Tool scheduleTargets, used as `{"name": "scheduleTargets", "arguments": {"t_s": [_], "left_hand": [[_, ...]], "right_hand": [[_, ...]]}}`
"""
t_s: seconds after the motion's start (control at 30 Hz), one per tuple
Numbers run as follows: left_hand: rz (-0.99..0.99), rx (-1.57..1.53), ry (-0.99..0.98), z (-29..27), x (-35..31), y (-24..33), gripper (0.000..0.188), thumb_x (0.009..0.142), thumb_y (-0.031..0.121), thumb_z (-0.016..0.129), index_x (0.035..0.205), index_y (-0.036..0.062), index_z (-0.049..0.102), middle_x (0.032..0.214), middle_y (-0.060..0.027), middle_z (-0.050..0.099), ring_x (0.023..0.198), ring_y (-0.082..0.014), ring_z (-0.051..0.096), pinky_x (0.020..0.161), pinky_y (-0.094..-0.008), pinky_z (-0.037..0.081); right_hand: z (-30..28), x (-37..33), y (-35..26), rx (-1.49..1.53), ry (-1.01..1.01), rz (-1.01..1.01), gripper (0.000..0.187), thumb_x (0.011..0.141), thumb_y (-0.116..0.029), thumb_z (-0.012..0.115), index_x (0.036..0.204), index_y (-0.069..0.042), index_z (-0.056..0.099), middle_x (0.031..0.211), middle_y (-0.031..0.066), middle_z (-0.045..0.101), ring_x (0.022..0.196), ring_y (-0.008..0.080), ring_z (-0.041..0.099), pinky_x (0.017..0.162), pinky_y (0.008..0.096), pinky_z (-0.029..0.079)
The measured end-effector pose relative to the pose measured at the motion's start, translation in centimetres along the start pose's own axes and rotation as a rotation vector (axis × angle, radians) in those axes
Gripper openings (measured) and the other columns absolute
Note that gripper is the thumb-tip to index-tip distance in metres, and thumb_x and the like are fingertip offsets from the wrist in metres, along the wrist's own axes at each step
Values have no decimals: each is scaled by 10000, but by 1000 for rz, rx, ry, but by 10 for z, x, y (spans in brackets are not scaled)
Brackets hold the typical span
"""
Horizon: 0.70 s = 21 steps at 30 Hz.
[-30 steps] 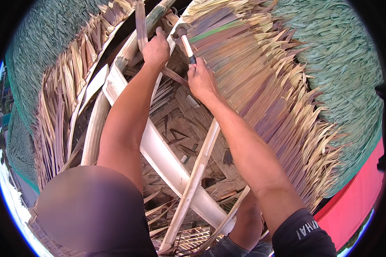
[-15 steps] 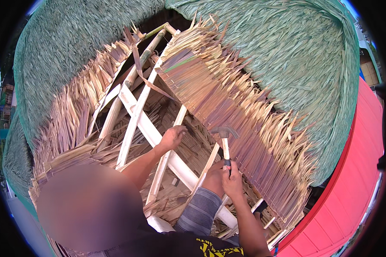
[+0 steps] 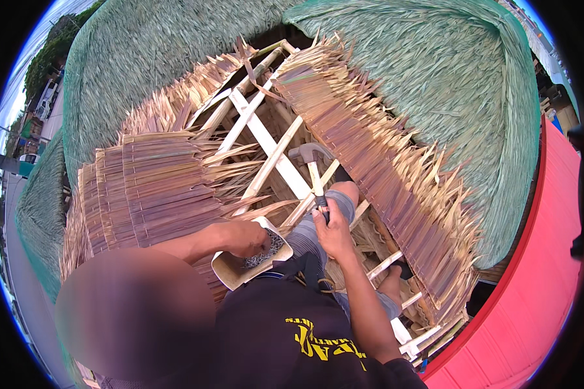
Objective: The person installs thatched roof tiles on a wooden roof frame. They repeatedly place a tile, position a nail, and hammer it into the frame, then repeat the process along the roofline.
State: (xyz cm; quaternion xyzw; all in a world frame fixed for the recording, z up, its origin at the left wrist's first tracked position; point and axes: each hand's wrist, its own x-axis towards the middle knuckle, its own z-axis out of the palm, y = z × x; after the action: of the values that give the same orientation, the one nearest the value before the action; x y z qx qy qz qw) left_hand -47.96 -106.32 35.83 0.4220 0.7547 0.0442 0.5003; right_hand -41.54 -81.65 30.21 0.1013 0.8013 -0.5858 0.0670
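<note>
My right hand is wrapped round the dark grip of a claw hammer. The hammer's metal head points up and away from me, above the frame strips by my knee. My left hand reaches into a cream, open-topped container at my waist. Its curled fingers are down among many small grey nails; whether any nail is between them is hidden. Leaf thatch panels lie stitched in overlapping rows beside my left arm.
Pale wooden strips cross over a gap in the roof, with my bent leg among them. A long thatch panel slopes down at the right. Green netting covers thatch beyond it; a red metal roof lies far right.
My left hand has come back from over the frame strips into the nail container, which now shows. The hammer stays in my right hand, now held further left and higher in view. The view has shifted.
</note>
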Motion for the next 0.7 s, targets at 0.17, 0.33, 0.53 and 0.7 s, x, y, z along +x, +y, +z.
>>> {"name": "scheduleTargets", "arguments": {"t_s": [0.17, 0.33, 0.53, 0.7], "left_hand": [[-223, 287, 395, 87, 36, 26, 352, 933, 126, 533, 1263, 14, 577, 1166, -187, 649, 999, -347, 705, 814, -430, 596], [-279, 293, 402, 105, 57, 11, 285, 933, 135, 538, 1185, 22, 609, 1120, -199, 665, 906, -347, 725, 722, -456, 597], [-274, -4, 601, 105, 47, 27, 197, 986, 202, 567, 1060, 20, 583, 1012, -224, 689, 859, -396, 701, 717, -501, 559], [-170, -606, 754, 91, 32, 43, 167, 996, 138, 596, 1045, -20, 575, 885, -147, 697, 756, -261, 705, 664, -378, 537]], "right_hand": [[0, -51, 5, 13, 88, -71, 314, 995, -226, 606, 1223, -23, 533, 943, 229, 672, 915, 442, 651, 800, 475, 501], [-2, -74, 20, -38, 160, -82, 327, 985, -230, 617, 1221, -23, 524, 964, 265, 684, 939, 510, 644, 801, 506, 502], [5, -88, 48, -54, 234, -82, 304, 998, -219, 617, 1221, -24, 546, 798, 144, 632, 685, 287, 636, 668, 408, 493], [18, -91, 59, 19, 224, -39, 254, 1005, -212, 620, 1162, -16, 581, 629, 48, 561, 494, 145, 550, 498, 321, 442]]}}
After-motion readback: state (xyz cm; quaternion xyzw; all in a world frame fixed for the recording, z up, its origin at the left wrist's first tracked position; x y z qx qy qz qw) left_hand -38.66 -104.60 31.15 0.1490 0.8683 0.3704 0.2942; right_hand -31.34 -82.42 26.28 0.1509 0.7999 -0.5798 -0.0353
